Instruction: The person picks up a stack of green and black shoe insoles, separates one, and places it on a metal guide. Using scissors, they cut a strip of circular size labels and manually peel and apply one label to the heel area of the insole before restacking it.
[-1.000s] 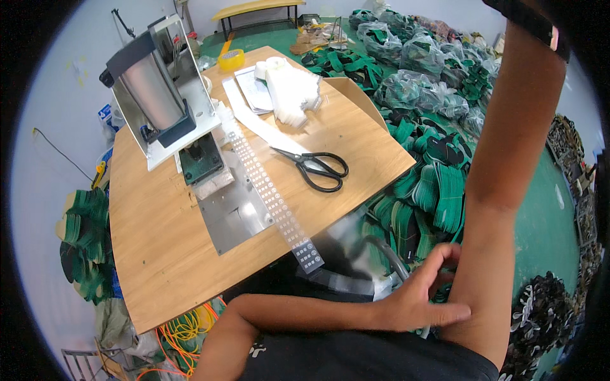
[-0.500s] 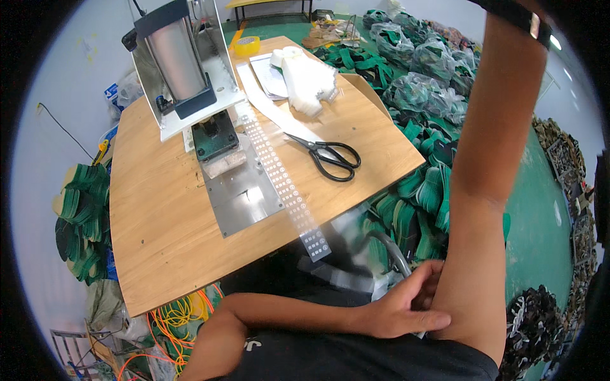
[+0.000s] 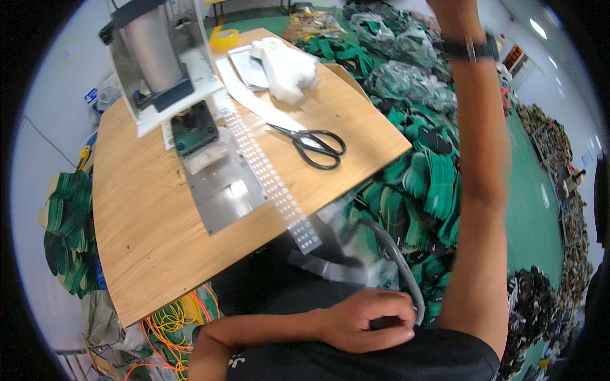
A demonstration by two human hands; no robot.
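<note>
My left hand (image 3: 368,320) rests in front of my black shirt, fingers and thumb curled into a loose ring with nothing in it. A grey hose (image 3: 401,263) curves just past it. My right arm is raised; a dark band circles its wrist, and my right hand (image 3: 459,20) is cut off by the upper edge, fingers hidden. Neither hand touches the table (image 3: 146,235). On it lie black-handled scissors (image 3: 311,145) and a strip of printed labels (image 3: 267,178) that passes beside a press machine (image 3: 155,63) and hangs over the front edge.
A white bundle (image 3: 287,70), a notepad (image 3: 248,66) and yellow tape (image 3: 223,40) lie at the table's back. Stacks of green pieces (image 3: 70,228) stand left. Green straps and plastic bags (image 3: 406,89) pile up right. Orange and yellow cables (image 3: 168,324) tangle below the table.
My left hand has come away from my right forearm and moved left. My right arm has shifted so that its wrist and part of the hand show. The whole view has shifted slightly.
</note>
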